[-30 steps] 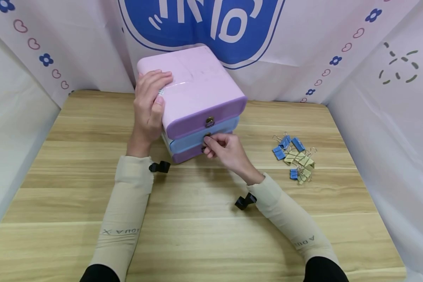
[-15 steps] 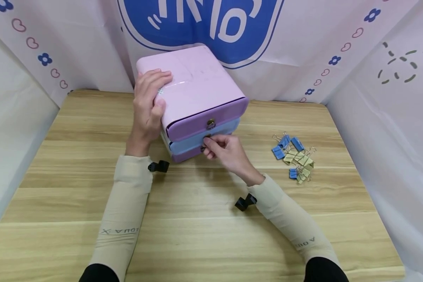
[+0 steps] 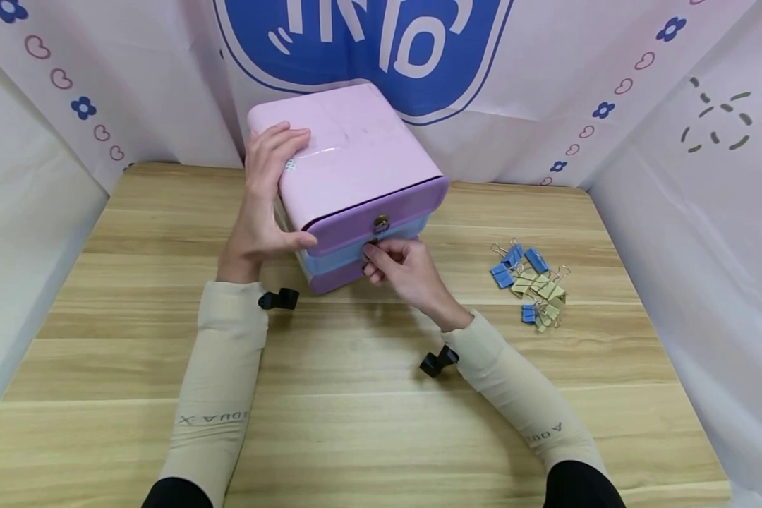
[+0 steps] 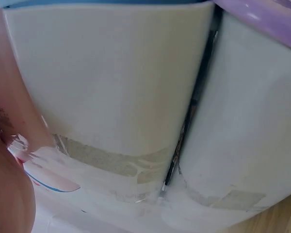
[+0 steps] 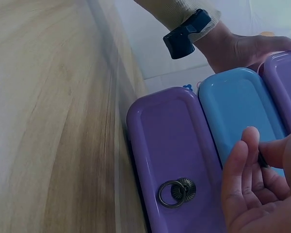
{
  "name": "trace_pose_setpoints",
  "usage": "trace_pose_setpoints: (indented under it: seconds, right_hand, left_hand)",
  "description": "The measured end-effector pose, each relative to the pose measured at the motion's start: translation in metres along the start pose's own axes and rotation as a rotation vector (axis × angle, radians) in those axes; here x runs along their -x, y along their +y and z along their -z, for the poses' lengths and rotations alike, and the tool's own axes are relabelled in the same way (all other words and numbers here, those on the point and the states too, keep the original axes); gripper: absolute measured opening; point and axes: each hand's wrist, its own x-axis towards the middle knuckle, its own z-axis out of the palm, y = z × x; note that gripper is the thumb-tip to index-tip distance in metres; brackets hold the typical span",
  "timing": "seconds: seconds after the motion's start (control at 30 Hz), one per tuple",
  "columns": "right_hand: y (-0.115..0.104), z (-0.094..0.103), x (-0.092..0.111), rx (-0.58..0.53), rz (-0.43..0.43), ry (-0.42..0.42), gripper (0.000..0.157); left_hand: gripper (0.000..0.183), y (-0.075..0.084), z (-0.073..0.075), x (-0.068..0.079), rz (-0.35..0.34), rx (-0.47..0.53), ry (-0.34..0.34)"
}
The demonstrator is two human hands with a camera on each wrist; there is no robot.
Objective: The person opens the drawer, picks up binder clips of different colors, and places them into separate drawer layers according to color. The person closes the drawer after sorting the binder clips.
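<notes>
A small three-drawer cabinet with a pink top (image 3: 362,141) stands at the back of the table. Its top drawer (image 3: 346,235) is purple and slightly out, the middle drawer (image 5: 233,104) blue, the bottom drawer (image 5: 172,138) purple. My left hand (image 3: 260,204) rests its fingers along the top's left edge, its straight thumb against the top drawer's front corner. Thumb and fingers of my right hand (image 3: 409,271) pinch the blue drawer's pull, mostly hidden by them. On the bottom drawer hangs a ring pull (image 5: 186,189). The cabinet's white side (image 4: 102,77) fills the left wrist view.
Right of the cabinet lies a pile of blue binder clips (image 3: 536,259) and yellow binder clips (image 3: 549,288) on the wooden table (image 3: 355,409). A printed white cloth (image 3: 514,148) hangs right behind the cabinet.
The top drawer has come slightly forward, leaving a dark gap under the pink top. My left thumb has moved from the cabinet's side to that drawer's front. My right hand keeps its pinch.
</notes>
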Motion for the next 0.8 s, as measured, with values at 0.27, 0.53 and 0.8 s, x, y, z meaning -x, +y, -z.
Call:
trace_pose_setpoints:
  seconds: [0.27, 0.53, 0.8]
  right_hand:
    - [0.003, 0.001, 0.002, 0.005, -0.028, -0.006, 0.029]
    - [0.004, 0.004, 0.007, -0.002, -0.030, -0.018, 0.030]
    - [0.004, 0.008, 0.018, 0.026, -0.008, -0.050, 0.032]
  left_hand:
    - [0.112, 0.002, -0.001, 0.001, 0.036, -0.028, 0.007]
    - [0.110, 0.000, -0.008, 0.001, 0.030, -0.025, 0.048]
    - [0.110, -0.002, -0.008, 0.001, 0.038, -0.013, 0.082]
